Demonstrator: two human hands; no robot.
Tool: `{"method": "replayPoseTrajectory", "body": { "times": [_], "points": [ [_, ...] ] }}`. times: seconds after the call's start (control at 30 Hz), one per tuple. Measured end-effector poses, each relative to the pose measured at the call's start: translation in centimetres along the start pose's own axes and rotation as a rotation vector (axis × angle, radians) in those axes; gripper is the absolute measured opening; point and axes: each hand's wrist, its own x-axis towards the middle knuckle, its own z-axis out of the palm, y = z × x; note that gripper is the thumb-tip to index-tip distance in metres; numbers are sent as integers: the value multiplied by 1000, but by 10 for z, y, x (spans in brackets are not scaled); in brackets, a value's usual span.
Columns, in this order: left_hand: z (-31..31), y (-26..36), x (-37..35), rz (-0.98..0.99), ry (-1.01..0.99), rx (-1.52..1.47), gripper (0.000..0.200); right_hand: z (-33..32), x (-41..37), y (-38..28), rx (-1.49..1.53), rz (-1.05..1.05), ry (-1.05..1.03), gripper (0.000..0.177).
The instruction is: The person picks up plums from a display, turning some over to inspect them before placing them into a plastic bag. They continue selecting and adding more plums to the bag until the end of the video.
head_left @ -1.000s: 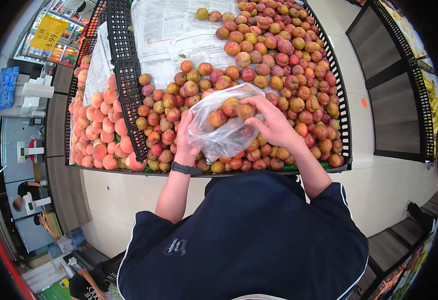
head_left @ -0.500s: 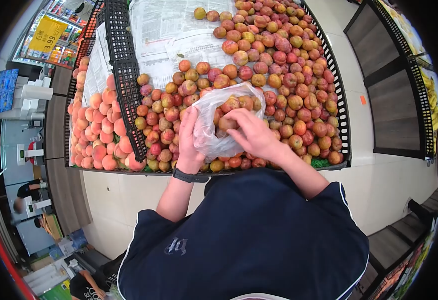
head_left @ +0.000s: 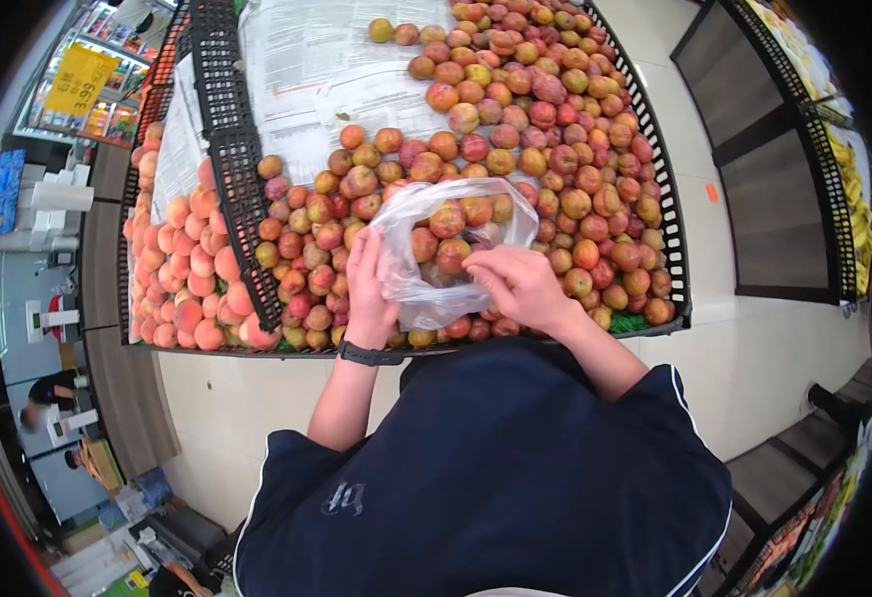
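Note:
A clear plastic bag (head_left: 421, 298) is held mouth-up over the near edge of the plum display, with several red and yellow plums (head_left: 448, 219) showing inside it. My left hand (head_left: 368, 279) grips the bag's left side, and a dark band circles that wrist. At the bag's right side, my right hand (head_left: 523, 289) has its fingers curled together on the near right part of the rim. Its fingertips are beside a plum in the bag. Loose plums (head_left: 587, 179) lie heaped around and beyond the bag.
Peaches (head_left: 192, 249) fill the section left of a black plastic divider (head_left: 239, 179). Newspaper (head_left: 326, 70) lines the display's back. A yellow price sign (head_left: 80, 82) stands at upper left. Dark wooden stands (head_left: 774, 199) are on the right, and people are at counters far left.
My right hand has moved from inside the bag to its near right rim, its fingers curling closed. The bag's mouth is wider and more plums show. The view has shifted slightly.

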Motion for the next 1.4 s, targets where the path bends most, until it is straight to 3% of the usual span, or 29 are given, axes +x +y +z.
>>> {"method": "replayPoseTrajectory", "body": {
  "times": [0.17,0.23,0.33,0.43,0.53,0.83,0.93,1.03,1.13,1.23,1.27,1.4],
  "points": [
    [-52,-21,17,-187,-151,-126,19,-57,-7,26,-233,194,354,7],
    [-48,-19,15,-188,-150,-103,21,-83,-11,39,-348,335,376,8],
    [-54,-18,19,-232,-158,-125,30,-102,-21,54,-427,478,312,13],
    [-57,-15,20,-257,-195,-167,33,-104,-22,66,-696,322,218,20],
    [-60,-15,21,-275,-209,-195,32,-96,-18,71,-687,432,178,26],
    [-62,-16,20,-278,-178,-169,31,-63,-3,65,-1061,570,-82,59],
    [-65,-19,23,-268,-203,-184,31,-63,-9,74,-1052,479,-33,61],
    [-69,-19,24,-272,-227,-201,31,-67,-13,80,-883,466,-18,54],
    [-62,-17,21,-267,-218,-181,31,-74,-12,69,-323,425,265,44],
    [-62,-16,20,-267,-208,-168,30,-84,-15,68,988,584,326,32],
    [-62,-16,21,-271,-211,-168,30,-84,-18,70,1231,526,223,41],
    [-55,-16,21,-284,-164,-168,29,-69,-14,52,1673,568,156,61]
  ]
}}
